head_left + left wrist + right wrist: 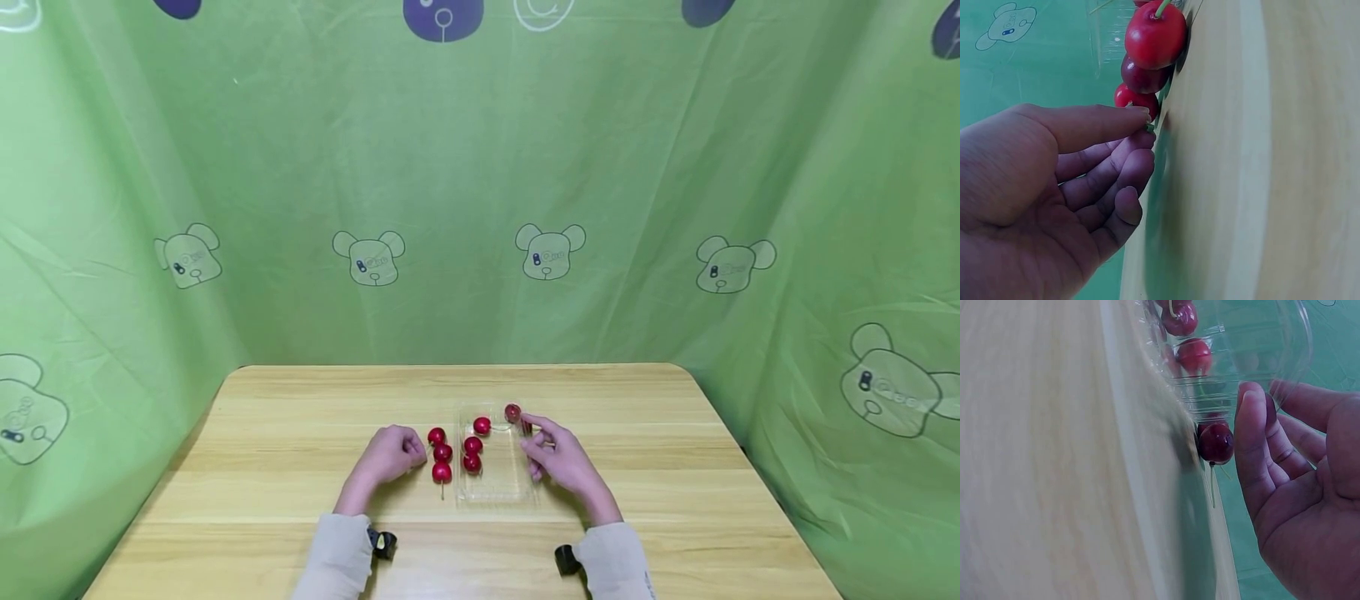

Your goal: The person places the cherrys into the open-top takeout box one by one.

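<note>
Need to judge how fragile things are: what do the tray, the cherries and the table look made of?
Tray: thin clear plastic, glossy; the wood shows through it and its walls glint.
Cherries: look like real fruit, with smooth shiny red skin and green stems.
Table: pale wood or wood-look laminate, matte, with visible grain lines.

— Where did we find room on the table (300,417)?

— Along its far edge and both outer sides, which lay bare.

— And what blocked us?

— The clear tray (495,492) stood between our left hand (390,456) and right hand (562,458), with three cherries (441,454) lined just beside its left wall.
</note>
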The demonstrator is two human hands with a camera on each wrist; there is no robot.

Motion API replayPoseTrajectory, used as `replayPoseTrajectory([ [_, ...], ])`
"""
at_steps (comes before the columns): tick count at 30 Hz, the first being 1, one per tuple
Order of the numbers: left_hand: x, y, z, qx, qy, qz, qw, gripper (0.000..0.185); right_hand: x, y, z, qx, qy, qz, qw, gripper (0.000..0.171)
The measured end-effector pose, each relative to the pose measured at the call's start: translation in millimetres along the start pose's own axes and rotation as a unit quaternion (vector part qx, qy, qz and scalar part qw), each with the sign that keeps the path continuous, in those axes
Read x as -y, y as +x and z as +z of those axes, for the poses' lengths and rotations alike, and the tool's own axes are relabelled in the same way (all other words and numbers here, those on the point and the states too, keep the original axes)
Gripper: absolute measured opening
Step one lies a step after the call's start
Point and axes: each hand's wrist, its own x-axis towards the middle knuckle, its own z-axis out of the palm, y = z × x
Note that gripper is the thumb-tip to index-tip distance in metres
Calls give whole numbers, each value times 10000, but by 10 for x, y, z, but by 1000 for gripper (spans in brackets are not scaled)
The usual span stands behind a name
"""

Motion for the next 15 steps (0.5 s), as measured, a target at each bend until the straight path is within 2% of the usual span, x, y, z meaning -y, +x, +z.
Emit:
replayPoseTrajectory([
  [15,-23,-3,-36,13,-125,-57,9999,5,-26,21,-12,28,-9,-55,10000,58],
])
